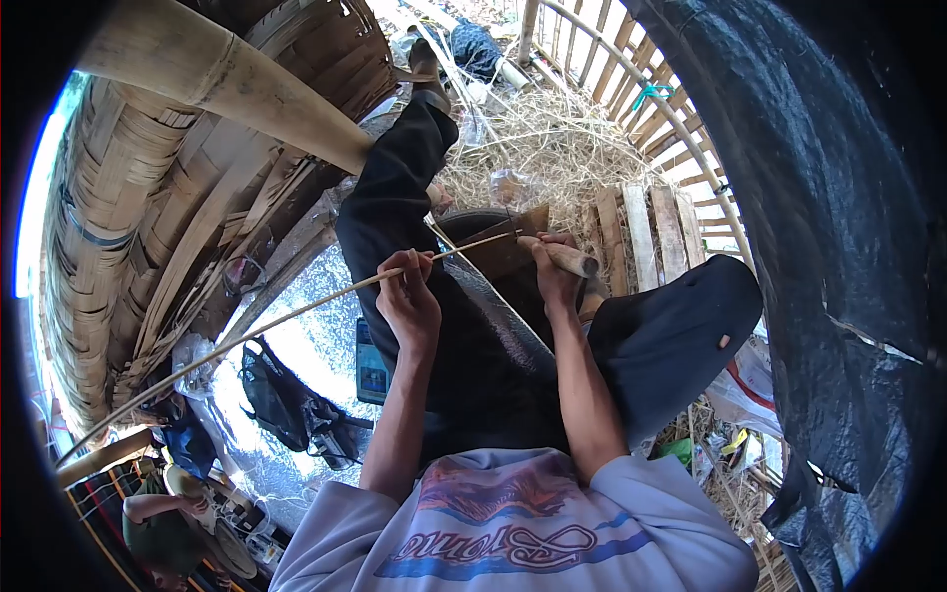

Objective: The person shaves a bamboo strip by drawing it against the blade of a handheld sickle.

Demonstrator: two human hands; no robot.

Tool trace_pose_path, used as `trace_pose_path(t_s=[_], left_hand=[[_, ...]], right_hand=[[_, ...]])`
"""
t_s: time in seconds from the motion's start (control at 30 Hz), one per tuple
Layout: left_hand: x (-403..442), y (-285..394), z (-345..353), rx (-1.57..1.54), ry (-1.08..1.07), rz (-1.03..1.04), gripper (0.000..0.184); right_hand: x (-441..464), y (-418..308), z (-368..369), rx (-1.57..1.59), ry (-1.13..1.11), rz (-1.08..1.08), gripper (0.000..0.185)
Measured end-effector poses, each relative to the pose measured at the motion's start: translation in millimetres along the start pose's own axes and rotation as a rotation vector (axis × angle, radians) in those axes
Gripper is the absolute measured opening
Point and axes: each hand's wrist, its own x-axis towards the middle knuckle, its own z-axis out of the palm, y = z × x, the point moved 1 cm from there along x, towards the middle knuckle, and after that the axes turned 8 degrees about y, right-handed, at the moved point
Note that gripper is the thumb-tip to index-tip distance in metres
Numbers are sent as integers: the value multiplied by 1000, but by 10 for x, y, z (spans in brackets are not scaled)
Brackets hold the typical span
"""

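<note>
Closest to the camera is one pale printed T-shirt (513,523), with two bare forearms reaching forward from its sleeves; beyond it lie two legs in black trousers (671,335), the left stretched forward and the right bent, its knee turned outward.

Two hands work above the lap, near each other but apart; the left hand (409,306) is raised at the end of an almost upright forearm, its fingers pinching one thin bamboo strip (326,297) between thumb and fingertips; the right forearm slants inward, and the right hand (557,278) has its fingers curled around one thick wooden handle (570,259), whose blunt end juts out to the right; what the handle is joined to is too dark to tell. The strip runs slantwise from the lower left, through the left hand, to a thin end just beside the right hand.

Left of the legs, one silvery sheet (306,296) covers part of the floor; one phone (373,365) and one black bag (271,395) rest on it; above these, one thick bamboo pole (266,89) crosses in front of woven bamboo panels (94,257). Ahead lies loose straw (582,138), with several wooden slats (641,232) at its right; one black tarp (799,178) hangs along the right side; one other person (163,533), in a dark top, is at the lower left.
</note>
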Motion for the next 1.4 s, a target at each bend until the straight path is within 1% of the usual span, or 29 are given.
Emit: trace_pose_path(t_s=[0.03, 0.07, 0.13, 0.27, 0.33, 0.37, 0.4, 0.5, 0.6, 0.63, 0.67, 0.73, 0.87, 0.97, 1.0, 1.07, 1.13, 1.2, 1.23, 1.3, 1.33, 1.4], left_hand=[[9, 31, 17, -15, -6, -24, 12], [-1, 40, 26, -21, -8, -22, 12], [20, 36, 15, 23, -12, -4, 12], [-25, -10, -27, 26, -5, -22, 13], [-1, 13, 31, -35, 3, -3, 13], [9, 69, 46, 13, -3, -17, 12], [1, 64, 52, 7, -2, -15, 12], [34, 28, 49, -6, -5, 7, 12], [17, -1, 14, 47, -6, -3, 12], [13, -10, 22, 19, 5, 7, 13], [-3, -8, 36, -15, 15, 17, 13], [17, -34, 51, -16, 22, -2, 13], [53, 22, 44, 4, 12, -26, 13], [25, -2, 37, 9, 11, -19, 13], [30, -7, 15, 21, 15, -21, 13], [-6, 13, -3, 14, -9, -22, 13], [-39, 27, 31, -11, -23, -3, 12], [-40, 7, 45, -12, -9, 27, 12], [-21, 5, 39, -11, -6, 34, 12], [-32, 0, -1, 49, -3, -19, 12], [-25, -7, 2, 54, -1, -21, 12], [-44, -7, 24, -32, 14, 12, 11]], right_hand=[[37, 35, -4, -55, -10, -68, 13], [59, 64, -41, -55, -7, -73, 13], [95, -5, -25, 3, -4, 76, 13], [-16, -81, -34, -23, -25, 58, 13], [-10, 21, 23, -94, -27, -54, 14], [7, 58, 14, -183, -37, -110, 15], [26, 99, -6, -185, -36, -117, 15], [89, 182, -29, -149, -22, -28, 14], [14, -115, -24, -69, -80, 8, 14], [-8, -37, -25, -61, -104, -42, 14], [-39, 6, -34, -69, -100, -38, 14], [11, 19, -2, 3, -15, -22, 13], [73, -49, -11, 30, -27, -6, 11], [-8, -156, 23, -148, -98, -19, 11], [-25, -127, 63, -145, -106, -9, 11], [-54, -102, 58, -41, -46, -82, 11], [8, -20, 7, -106, -61, -104, 11], [24, 10, -18, -237, -69, -94, 11], [42, 0, -14, -230, -70, -96, 11], [22, 4, -37, -136, -77, 10, 12], [10, 14, -5, -135, -80, 15, 12], [-32, 38, 1, -91, -52, -75, 12]])
